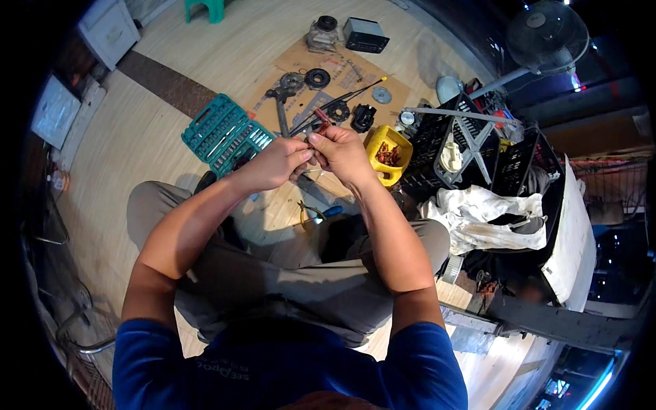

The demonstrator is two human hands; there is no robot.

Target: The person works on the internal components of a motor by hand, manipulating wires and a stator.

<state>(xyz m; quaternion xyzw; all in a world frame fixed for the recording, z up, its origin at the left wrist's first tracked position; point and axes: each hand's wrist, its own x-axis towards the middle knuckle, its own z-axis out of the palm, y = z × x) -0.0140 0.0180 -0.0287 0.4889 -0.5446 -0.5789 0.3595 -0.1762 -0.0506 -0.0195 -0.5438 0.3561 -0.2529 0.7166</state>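
My left hand (275, 164) and my right hand (342, 156) meet in front of me above the cardboard, both with fingers pinched together. A small dark-red piece (322, 121) sticks out past my right fingers, which are closed on it; its exact kind cannot be made out. My left fingertips touch my right ones, and what they grip is hidden. Just beyond lie a hammer (281, 108) and thin black rods with a yellow tip (362, 89). To the right of my right hand stands a yellow container (404, 152) holding several copper-red pieces (388, 154).
A green socket set case (217, 126) lies open at left. Round metal parts (317, 79) and a car radio (365, 35) rest around the cardboard (270, 85). Pliers (303, 215) and a blue-handled screwdriver (333, 212) lie between my legs. Black crates (427, 160), a white cloth (471, 217) and a fan (547, 37) stand right.
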